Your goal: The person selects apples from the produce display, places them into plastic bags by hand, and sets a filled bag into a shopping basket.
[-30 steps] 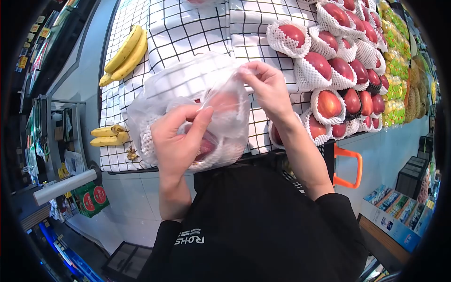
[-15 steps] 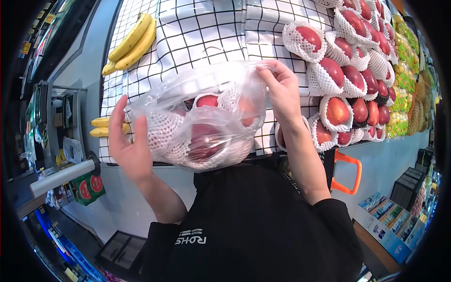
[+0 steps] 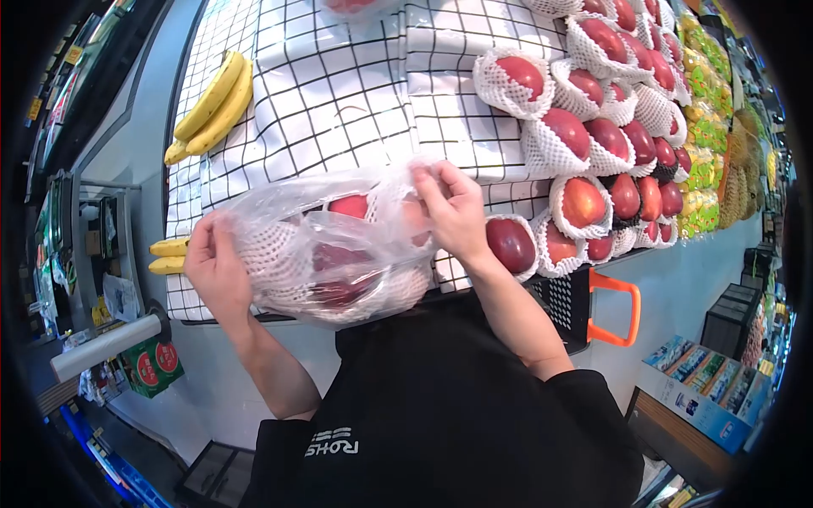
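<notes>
A clear plastic bag [image 3: 292, 199] rests at the table's near edge in front of me. Inside it lie several red fruits [image 3: 343, 254] that look like mangoes, some wrapped in white foam nets [image 3: 271, 254]. My left hand [image 3: 218, 269] is closed, pinching the left end of the bag's rim between thumb and fingers. At the opposite end, my right hand [image 3: 456, 212] pinches the rim too. The rim is stretched between both hands. Loose mangoes [image 3: 511, 245] in foam nets are nearest to my right wrist.
A checked cloth [image 3: 330, 110] covers the table. Bananas [image 3: 212, 106] lie on its left, with more bananas [image 3: 169, 254] below. Netted mangoes [image 3: 605, 140] are piled at right, beside yellow-green packages [image 3: 703, 169]. A black basket with an orange handle [image 3: 631, 309] and a plastic roll [image 3: 110, 345] flank me.
My left hand was open with its fingers apart beside the bag; now it has closed on the rim. My right hand has come lower with its end of the rim. The view has shifted.
</notes>
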`<state>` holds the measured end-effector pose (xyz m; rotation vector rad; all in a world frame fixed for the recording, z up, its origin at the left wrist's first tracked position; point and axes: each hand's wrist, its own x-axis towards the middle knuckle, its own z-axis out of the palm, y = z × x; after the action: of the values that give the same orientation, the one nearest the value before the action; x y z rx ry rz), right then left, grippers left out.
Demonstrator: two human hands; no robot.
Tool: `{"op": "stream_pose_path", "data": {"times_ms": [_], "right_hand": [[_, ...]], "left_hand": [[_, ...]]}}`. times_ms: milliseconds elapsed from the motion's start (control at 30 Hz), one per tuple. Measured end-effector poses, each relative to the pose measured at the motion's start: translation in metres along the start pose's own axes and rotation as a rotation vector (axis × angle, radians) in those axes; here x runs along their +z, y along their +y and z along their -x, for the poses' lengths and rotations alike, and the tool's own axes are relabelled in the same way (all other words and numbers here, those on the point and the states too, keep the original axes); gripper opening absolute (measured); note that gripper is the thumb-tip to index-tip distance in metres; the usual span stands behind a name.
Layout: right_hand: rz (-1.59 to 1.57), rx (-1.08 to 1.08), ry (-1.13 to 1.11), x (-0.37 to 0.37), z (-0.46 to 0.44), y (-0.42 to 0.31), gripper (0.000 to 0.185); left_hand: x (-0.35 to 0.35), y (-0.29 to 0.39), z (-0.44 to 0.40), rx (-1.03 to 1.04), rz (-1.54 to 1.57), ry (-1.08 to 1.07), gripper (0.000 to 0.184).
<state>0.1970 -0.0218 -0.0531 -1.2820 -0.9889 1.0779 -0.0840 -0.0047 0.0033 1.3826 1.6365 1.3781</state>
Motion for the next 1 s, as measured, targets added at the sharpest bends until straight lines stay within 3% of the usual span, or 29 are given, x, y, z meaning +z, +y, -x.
{"op": "stream_pose_path", "data": {"times_ms": [133,200,333,633,833,900,1000], "right_hand": [[-0.02,0.006,0.027,-0.002,-0.002,0.001,0.016],[-0.171,0.087,0.016,-0.005,0.001,0.0,0.017],[-0.318,0.035,0.044,-0.01,0.005,0.003,0.021],[-0.275,-0.004,0.053,-0.016,0.018,-0.004,0.035],[-0.297,0.076,-0.067,-0.011,0.026,0.001,0.032],[-0.037,-0.064,-0.102,-0.007,0.026,0.004,0.029],[0.073,-0.142,-0.05,-0.007,0.023,0.017,0.029]], "left_hand": [[-0.002,0.001,0.013,0.059,-0.071,-0.007,0.015],[-0.001,-0.005,0.021,0.076,-0.011,0.01,0.016],[-0.003,-0.012,0.028,0.069,0.103,0.053,0.017],[0.0,0.002,0.042,0.065,0.085,0.054,0.036],[0.012,0.002,0.046,0.11,-0.003,0.109,0.031],[0.014,-0.001,0.046,0.132,-0.03,0.147,0.027],[0.013,-0.005,0.047,0.127,-0.082,0.184,0.027]]}}
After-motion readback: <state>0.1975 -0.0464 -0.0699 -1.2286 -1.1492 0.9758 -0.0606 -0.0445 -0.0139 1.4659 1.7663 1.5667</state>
